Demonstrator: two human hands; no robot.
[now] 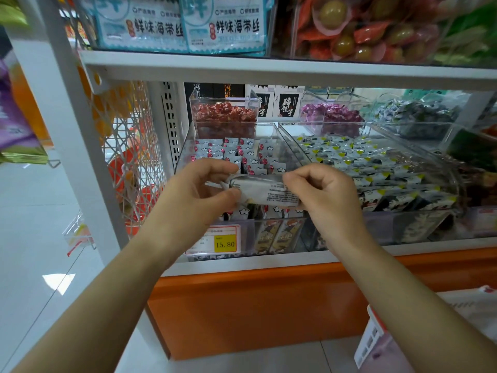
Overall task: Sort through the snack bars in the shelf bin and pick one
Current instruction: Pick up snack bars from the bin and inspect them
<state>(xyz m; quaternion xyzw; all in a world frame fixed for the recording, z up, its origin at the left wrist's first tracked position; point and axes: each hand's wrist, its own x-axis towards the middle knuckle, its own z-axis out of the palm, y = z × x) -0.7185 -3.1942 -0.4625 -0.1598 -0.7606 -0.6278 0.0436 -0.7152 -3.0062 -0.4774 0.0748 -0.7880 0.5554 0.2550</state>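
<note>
While held crosswise at centre frame, just above the front of the shelf bin: one snack bar [265,191], silver-grey wrapper, small black print facing up, pinched at both ends; left hand [196,195] on the left end, thumb under and fingers curled over the crimped edge; right hand [325,195] on the right end, fingers curled round it; both forearms bare, reaching in from the lower corners of the frame.

Shelf bin [185,149]: clear plastic, centre of frame, on the middle shelf; filled with upright bars [236,152] in white wrappers with cloud marks and red dots; yellow price tag [225,243] reading 15.80 at the lower left of the bin front.

Neighbouring bin [419,146], right of centre, just beside the first: clear; stacked packets [376,168] in black and white with yellow corners.

Behind, upper centre: small clear box of red-wrapped sweets [224,114]; to its right, purple-wrapped sweets [332,114]; further right, dark blue-grey sweets [416,111].

Upper shelf [269,65], top of frame: teal-and-white packs [188,25] with Chinese lettering at upper centre; red packets [363,30] with greenish round contents at upper right.

Lower centre: orange base panel [255,305] under the white shelf edge; left of frame: white wire rack [129,157]; pale tiled floor [32,211].
</note>
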